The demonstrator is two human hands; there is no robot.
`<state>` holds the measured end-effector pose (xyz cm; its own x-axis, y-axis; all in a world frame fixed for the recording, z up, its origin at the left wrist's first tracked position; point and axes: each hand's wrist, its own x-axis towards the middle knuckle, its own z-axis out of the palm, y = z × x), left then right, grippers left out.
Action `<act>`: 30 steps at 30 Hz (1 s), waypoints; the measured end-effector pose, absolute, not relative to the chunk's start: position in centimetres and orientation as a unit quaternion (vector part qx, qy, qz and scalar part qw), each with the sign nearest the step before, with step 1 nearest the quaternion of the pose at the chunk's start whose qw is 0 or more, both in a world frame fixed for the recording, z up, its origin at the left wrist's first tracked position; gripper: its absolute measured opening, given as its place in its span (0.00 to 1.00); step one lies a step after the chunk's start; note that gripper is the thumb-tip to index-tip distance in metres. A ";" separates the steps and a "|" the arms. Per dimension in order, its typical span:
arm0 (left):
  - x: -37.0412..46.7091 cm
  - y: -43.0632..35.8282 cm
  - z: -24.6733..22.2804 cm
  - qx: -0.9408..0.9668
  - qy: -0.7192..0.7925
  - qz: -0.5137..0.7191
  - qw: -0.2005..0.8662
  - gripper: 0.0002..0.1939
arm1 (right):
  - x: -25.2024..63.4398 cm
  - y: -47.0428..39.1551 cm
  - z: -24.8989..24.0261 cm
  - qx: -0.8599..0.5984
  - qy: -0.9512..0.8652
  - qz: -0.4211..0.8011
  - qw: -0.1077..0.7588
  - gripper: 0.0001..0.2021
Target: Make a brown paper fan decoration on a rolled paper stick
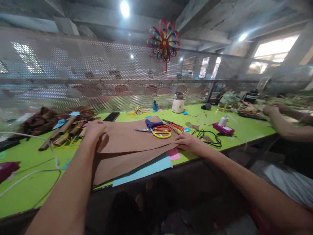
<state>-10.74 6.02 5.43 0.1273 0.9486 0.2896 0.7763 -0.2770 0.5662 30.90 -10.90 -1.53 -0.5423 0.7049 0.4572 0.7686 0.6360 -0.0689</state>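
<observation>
Brown paper (127,138) lies on the green table in front of me, its near part a separate sheet or flap lifted from the rest. My left hand (95,132) grips the paper at its left edge, fingers curled and partly hidden. At the right end of the near edge, my right hand (187,142) holds the paper between thumb and fingers. On top rest scissors (162,134) with a yellow and a red handle, against a blue tool (154,124) of unclear kind. Light blue paper (146,170) and pink paper (174,154) stick out underneath.
Rolled brown paper tubes (67,125) lie left, near a black phone (111,117). A white flask (178,102) stands behind. Orange-handled scissors (176,126), a black cable (207,138) and a purple power strip (223,129) are right. Another person's arms (286,122) rest farther right.
</observation>
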 end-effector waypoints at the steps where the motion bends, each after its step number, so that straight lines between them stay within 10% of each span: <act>1: -10.3 5.4 6.6 0.709 0.624 0.317 0.088 0.18 | 31.2 -10.7 -1.2 -0.419 -0.880 -0.050 0.219 0.11; 12: -3.5 -9.1 6.5 0.908 0.380 0.075 0.159 0.36 | 31.8 -8.4 1.7 -0.490 -0.814 0.169 0.262 0.22; 16: -4.0 -8.2 5.5 0.890 0.452 0.059 0.025 0.18 | 31.3 -7.4 3.8 -0.541 -0.795 0.172 0.214 0.25; 30: -4.8 -3.3 7.0 0.879 0.464 0.097 -0.046 0.19 | 33.8 -7.6 4.8 -0.564 -0.764 0.142 0.279 0.17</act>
